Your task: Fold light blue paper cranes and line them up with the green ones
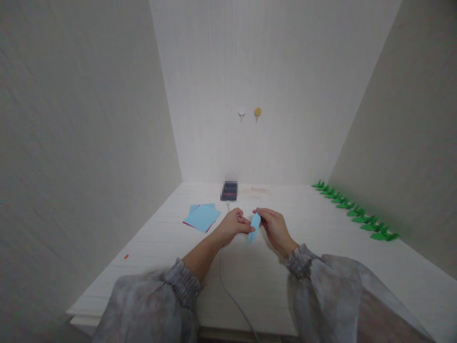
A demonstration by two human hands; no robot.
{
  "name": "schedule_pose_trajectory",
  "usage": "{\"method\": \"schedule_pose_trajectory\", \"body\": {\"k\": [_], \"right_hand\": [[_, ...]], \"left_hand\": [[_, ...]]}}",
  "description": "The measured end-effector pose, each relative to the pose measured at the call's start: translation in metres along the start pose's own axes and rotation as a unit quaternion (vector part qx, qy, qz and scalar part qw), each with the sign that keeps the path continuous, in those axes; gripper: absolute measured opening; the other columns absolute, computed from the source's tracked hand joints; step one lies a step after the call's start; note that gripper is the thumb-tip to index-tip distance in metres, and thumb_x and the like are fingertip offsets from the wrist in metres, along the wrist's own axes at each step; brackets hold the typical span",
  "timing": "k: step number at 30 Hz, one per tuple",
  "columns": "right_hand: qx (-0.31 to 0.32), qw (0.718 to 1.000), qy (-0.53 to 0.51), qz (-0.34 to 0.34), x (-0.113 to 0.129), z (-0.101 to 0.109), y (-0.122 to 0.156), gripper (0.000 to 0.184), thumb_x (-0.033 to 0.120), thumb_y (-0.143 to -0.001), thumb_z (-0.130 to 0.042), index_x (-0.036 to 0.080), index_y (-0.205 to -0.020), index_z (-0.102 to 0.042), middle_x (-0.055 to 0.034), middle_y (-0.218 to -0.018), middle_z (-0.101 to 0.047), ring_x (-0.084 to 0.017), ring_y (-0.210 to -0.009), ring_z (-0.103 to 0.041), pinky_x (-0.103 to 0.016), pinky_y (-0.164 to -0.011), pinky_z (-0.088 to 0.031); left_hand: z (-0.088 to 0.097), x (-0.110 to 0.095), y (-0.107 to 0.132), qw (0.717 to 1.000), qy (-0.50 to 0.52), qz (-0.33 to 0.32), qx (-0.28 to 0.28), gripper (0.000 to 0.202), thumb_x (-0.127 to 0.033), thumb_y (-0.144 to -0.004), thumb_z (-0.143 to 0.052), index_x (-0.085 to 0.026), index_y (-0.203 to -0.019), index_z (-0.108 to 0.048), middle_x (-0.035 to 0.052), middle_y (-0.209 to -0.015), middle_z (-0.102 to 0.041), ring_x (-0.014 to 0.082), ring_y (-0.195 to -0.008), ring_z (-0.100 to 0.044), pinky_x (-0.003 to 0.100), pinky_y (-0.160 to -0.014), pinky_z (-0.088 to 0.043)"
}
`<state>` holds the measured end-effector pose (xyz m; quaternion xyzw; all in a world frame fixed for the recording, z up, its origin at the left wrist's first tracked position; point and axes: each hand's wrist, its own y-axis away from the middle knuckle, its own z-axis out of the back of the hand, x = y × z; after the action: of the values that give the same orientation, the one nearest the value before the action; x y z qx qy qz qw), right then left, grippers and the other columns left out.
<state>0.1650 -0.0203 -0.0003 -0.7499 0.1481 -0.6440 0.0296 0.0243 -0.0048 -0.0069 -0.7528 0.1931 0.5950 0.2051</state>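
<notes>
Both hands meet over the middle of a white table [160,247]. Between them is a small folded piece of light blue paper [254,226], held upright just above the tabletop. My left hand [233,226] pinches its left edge with closed fingers. My right hand [273,227] grips the paper's upper right side, fingers curled. A loose stack of light blue paper sheets [202,217], with a red sheet peeking from underneath, lies flat on the table to the left of my left hand.
A row of several green folded paper figures [353,211] lines the right wall. A dark phone [229,191] lies at the back with a grey cable [232,295] running to the front edge. A tiny red scrap [126,257] sits near the left edge. Two hooks [249,113] hang on the back wall.
</notes>
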Motion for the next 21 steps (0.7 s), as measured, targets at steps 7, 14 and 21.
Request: {"method": "schedule_pose_trajectory", "body": {"k": [7, 14, 21], "right_hand": [[0.083, 0.991, -0.076, -0.076, -0.009, 0.001, 0.003, 0.034, 0.046, -0.071, -0.047, 0.015, -0.069, -0.059, -0.0044, -0.065, -0.058, -0.012, -0.056, -0.051, -0.024, -0.052, -0.040], [0.177, 0.980, 0.026, -0.088, -0.016, -0.007, 0.009, 0.026, 0.039, -0.059, -0.062, 0.014, -0.055, -0.059, -0.0013, -0.055, -0.059, -0.011, -0.054, -0.052, -0.024, -0.057, -0.041], [0.179, 0.980, 0.022, -0.088, -0.012, -0.009, 0.010, 0.021, 0.034, -0.060, -0.062, 0.015, -0.053, -0.060, -0.0008, -0.053, -0.059, -0.011, -0.051, -0.052, -0.024, -0.055, -0.039]], "left_hand": [[0.004, 0.000, -0.001, 0.995, 0.014, -0.043, -0.089, 0.048, -0.017, -0.045, -0.070, -0.018, -0.073, -0.032, -0.0051, -0.057, -0.054, 0.0083, -0.048, -0.052, 0.022, -0.051, -0.039], [0.003, -0.008, -0.004, 0.987, 0.014, -0.065, -0.149, 0.043, -0.017, -0.045, -0.070, -0.017, -0.073, -0.038, -0.0076, -0.052, -0.049, 0.0066, -0.047, -0.049, 0.020, -0.053, -0.038], [0.002, -0.011, -0.002, 0.990, 0.016, -0.056, -0.126, 0.046, -0.022, -0.048, -0.070, -0.015, -0.085, -0.043, -0.0054, -0.055, -0.051, 0.0071, -0.046, -0.049, 0.021, -0.049, -0.038]]}}
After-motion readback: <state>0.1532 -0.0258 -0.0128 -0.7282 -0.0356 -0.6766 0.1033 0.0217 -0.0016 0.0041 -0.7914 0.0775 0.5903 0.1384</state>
